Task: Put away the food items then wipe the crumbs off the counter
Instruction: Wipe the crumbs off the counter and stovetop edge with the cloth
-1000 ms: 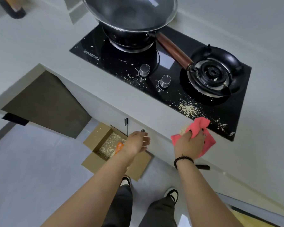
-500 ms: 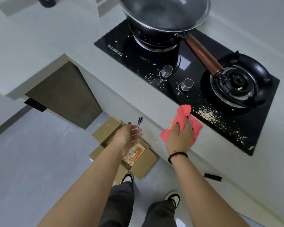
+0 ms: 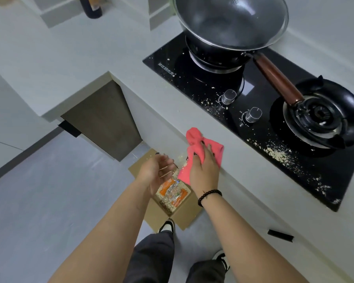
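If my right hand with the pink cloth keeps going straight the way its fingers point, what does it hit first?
Likely the black stove top's front edge and its crumbs, after some bare counter. The right hand presses the pink cloth; depth is uncertain.

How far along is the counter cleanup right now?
Done: a food packet lies in the cardboard box on the floor. In hand: the right hand presses a pink cloth at the counter edge, the left hand cupped below. Left: crumbs scattered on the black stove.
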Motion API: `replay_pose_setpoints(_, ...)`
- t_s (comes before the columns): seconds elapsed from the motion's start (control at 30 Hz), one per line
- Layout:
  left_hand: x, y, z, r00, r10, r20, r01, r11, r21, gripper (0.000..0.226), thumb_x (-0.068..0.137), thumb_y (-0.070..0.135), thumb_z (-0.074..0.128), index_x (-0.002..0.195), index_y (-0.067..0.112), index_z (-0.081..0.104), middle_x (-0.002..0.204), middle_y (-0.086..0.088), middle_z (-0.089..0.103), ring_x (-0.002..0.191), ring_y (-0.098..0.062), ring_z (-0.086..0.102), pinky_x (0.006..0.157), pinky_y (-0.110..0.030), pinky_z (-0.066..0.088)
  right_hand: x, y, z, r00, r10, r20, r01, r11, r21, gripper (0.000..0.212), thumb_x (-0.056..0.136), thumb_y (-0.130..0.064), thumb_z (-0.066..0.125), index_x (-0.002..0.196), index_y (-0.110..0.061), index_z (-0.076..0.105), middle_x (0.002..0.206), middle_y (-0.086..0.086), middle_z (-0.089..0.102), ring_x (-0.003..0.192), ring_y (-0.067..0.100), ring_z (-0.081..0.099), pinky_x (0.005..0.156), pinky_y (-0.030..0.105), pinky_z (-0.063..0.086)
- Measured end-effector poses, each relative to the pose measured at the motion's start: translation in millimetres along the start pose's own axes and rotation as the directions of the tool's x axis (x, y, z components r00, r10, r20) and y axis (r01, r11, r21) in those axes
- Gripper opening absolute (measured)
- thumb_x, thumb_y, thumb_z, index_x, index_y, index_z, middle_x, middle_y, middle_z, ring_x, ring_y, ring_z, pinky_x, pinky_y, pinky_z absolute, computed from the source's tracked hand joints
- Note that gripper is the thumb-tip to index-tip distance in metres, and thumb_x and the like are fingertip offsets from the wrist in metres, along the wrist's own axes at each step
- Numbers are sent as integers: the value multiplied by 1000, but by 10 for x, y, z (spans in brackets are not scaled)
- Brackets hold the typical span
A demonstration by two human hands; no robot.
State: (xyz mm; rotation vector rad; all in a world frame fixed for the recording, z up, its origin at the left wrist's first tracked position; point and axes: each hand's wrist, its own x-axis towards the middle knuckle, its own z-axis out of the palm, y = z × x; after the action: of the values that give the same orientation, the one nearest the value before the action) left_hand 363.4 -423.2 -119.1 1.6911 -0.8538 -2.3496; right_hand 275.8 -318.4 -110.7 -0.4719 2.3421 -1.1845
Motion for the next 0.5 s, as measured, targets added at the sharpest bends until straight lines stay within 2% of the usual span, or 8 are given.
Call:
replay_pose_setpoints(0.07, -8, 16, -37, 1000, 5, -8, -5, 1000, -2, 24, 100, 22, 38, 88, 13, 58, 88, -6, 66, 75, -19, 64, 71, -31, 48, -22, -26, 16, 998, 47, -29, -44, 993, 107, 45, 96, -23, 40, 141, -20, 43, 148, 3, 40, 137, 19, 35, 112, 36, 31)
replay_pose_setpoints(0.13, -16, 32, -63, 1000, 15, -12, -15, 1000, -2, 25, 100, 21, 38, 89, 13, 58, 88, -7, 66, 75, -19, 63, 71, -31, 47, -36, -51, -1, 994, 59, -88, -39, 976, 214, 43, 95, -22, 41, 136, -21, 48, 137, 1, 52, 124, 17, 49, 104, 32, 41)
replay_pose_setpoints(0.27, -20, 33, -90, 1000, 21, -12, -21, 1000, -4, 24, 100, 21, 38, 90, 13, 58, 90, -7, 67, 77, -19, 63, 73, -31, 48, -107, -80, -32, 999, 7, -44, 3, 971, 237, 36, 96, -19, 43, 129, -22, 56, 125, -3, 59, 112, 12, 54, 91, 21, 41)
replay_pose_setpoints(0.37, -22, 11, -89, 1000, 7, -5, -7, 1000, 3, 24, 100, 21, 37, 93, 12, 58, 92, -8, 67, 79, -20, 64, 73, -32, 48, -202, -67, -53, 995, -34, -95, 55, 973, 224, 32, 95, -24, 44, 122, -34, 58, 117, -14, 60, 107, 4, 55, 85, 10, 40)
replay_pose_setpoints(0.4, -24, 2, -90, 1000, 3, -3, -3, 1000, 11, 23, 100, 21, 38, 93, 12, 57, 91, -8, 67, 79, -20, 64, 73, -32, 48, -224, -56, -49, 996, -30, -84, 47, 974, 220, 32, 97, -22, 44, 123, -36, 57, 117, -15, 59, 108, 4, 55, 87, 10, 40)
replay_pose_setpoints(0.5, -50, -13, -78, 1000, -10, 10, 10, 1000, 24, 22, 99, 20, 38, 90, 12, 57, 91, -8, 67, 80, -20, 63, 74, -32, 48, -275, 28, -41, 999, 5, -35, -1, 991, 131, 40, 97, -15, 44, 137, -21, 48, 132, 2, 53, 119, 19, 51, 94, 23, 40)
